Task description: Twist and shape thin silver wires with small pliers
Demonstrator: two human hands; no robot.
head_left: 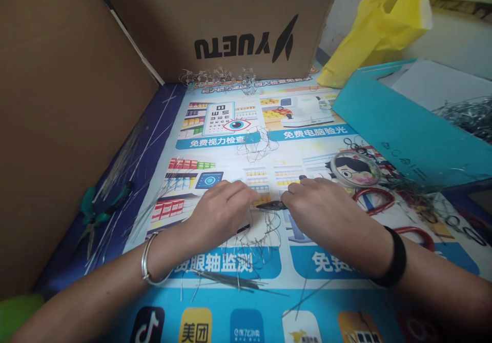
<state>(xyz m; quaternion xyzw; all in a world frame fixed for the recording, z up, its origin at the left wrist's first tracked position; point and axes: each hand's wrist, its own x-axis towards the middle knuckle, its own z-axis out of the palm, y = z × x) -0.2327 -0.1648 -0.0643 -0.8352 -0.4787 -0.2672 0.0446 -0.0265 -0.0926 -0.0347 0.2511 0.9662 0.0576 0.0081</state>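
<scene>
Pliers (272,206), one, in right hand (317,202)

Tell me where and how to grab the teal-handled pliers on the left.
Probably best: grip the teal-handled pliers by both handles, left hand coming from above and the right. The handles splay apart at the far end, the tips point back toward the person, and cardboard stands close on the left.

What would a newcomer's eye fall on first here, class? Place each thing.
Near the centre, the right hand grips a dark-tipped tool pointing toward the left hand. Behind stands tall brown cardboard with upside-down lettering; a bright yellow bag sits at upper right.
</scene>
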